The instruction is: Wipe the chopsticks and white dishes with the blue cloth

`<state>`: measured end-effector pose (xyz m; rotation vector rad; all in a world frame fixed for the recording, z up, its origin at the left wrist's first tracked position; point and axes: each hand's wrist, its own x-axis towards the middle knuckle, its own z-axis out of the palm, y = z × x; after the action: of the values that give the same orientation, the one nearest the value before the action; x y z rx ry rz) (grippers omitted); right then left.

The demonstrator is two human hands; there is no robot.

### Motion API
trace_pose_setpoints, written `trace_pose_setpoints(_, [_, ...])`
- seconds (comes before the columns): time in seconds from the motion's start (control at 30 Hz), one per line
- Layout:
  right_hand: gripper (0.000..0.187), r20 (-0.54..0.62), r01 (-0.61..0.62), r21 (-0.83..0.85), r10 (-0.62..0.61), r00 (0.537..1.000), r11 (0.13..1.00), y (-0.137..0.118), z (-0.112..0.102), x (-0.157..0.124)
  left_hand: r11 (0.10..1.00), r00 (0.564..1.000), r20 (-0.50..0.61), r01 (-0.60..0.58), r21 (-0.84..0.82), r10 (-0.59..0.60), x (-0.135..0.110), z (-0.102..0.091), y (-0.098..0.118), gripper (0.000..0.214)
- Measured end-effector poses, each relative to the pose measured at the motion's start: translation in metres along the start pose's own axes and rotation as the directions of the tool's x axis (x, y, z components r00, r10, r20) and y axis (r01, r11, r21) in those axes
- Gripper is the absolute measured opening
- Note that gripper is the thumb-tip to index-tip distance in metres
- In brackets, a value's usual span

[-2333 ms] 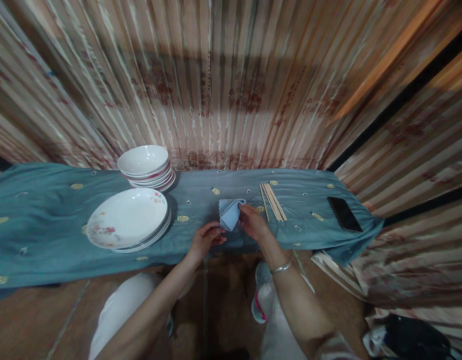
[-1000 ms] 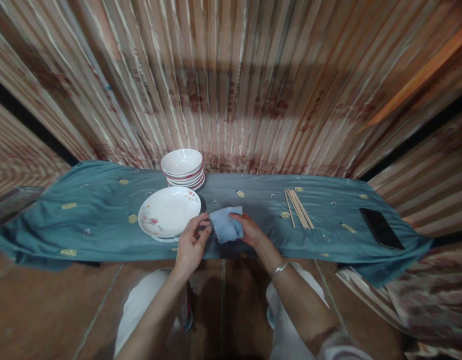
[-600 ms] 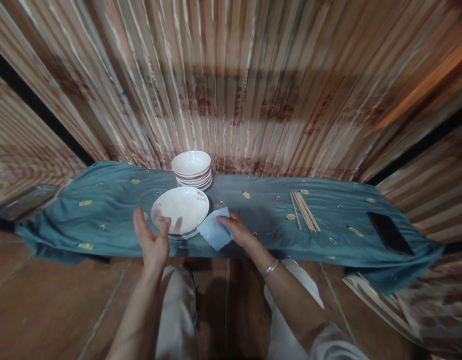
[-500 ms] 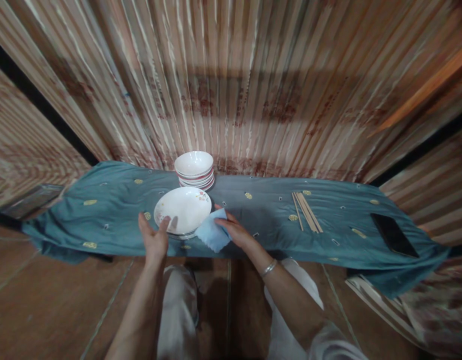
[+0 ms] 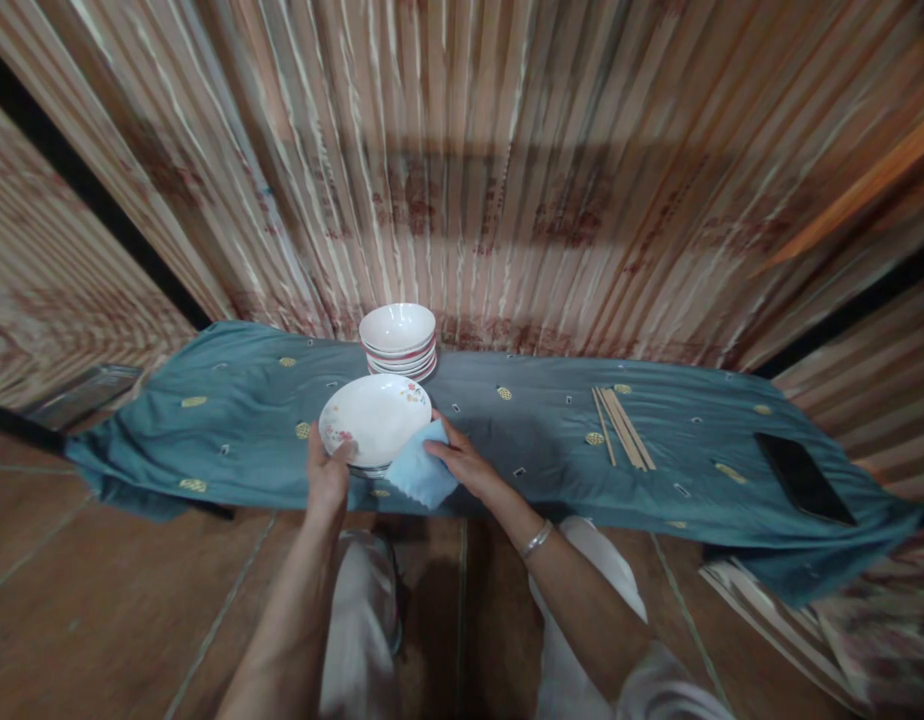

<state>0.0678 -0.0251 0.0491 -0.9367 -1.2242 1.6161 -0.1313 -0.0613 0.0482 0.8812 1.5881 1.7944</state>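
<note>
A white plate with a floral rim [image 5: 376, 415] tops a small stack near the table's front edge, left of centre. At its left rim, my left hand [image 5: 329, 478] grips with the thumb over the top and the fingers under or behind the edge. My right hand [image 5: 466, 462] holds a light blue cloth [image 5: 423, 470] between thumb and fingers. The cloth hangs at the plate's lower right rim, and the right fingertips are partly hidden behind it. Just behind the plate stands a stack of white bowls [image 5: 398, 330] with red bands.
A teal patterned cloth covers the long table [image 5: 537, 450]. Several wooden chopsticks [image 5: 623, 428] lie right of centre, and a black phone [image 5: 803, 478] rests near the right end. Pleated curtains [image 5: 477, 200] hang along the back, with dark poles [image 5: 94, 180] at the sides.
My left hand has moved right and closed on the plate's left rim; before, it was open beside it. My right hand still holds the cloth at the right rim. The view has shifted slightly.
</note>
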Motion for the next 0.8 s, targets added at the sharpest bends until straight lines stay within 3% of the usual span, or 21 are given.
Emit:
trace_pose_setpoints(0.2, [0.058,0.014,0.005,-0.006,-0.005,1.0,1.0,-0.002,-0.001,-0.003,0.996,0.999,-0.025,0.041,-0.078,-0.043,-0.007,0.004,0.008,0.069])
trace_pose_setpoints(0.43, [0.059,0.042,0.013,0.036,-0.014,0.999,0.999,-0.019,0.0,-0.02,0.994,0.995,-0.02,-0.095,-0.05,0.094,-0.023,0.003,0.032,0.075])
trace_pose_setpoints(0.6, [0.062,0.038,-0.031,0.11,0.027,0.999,0.993,-0.03,-0.012,-0.039,0.986,0.987,0.03,-0.159,-0.059,0.161,-0.037,0.008,0.044,0.08])
trace_pose_setpoints(0.8, [0.06,0.018,-0.02,0.174,0.017,1.0,0.984,-0.043,-0.036,-0.058,0.977,0.983,0.128,-0.105,-0.186,0.13,-0.064,0.033,0.06,0.087])
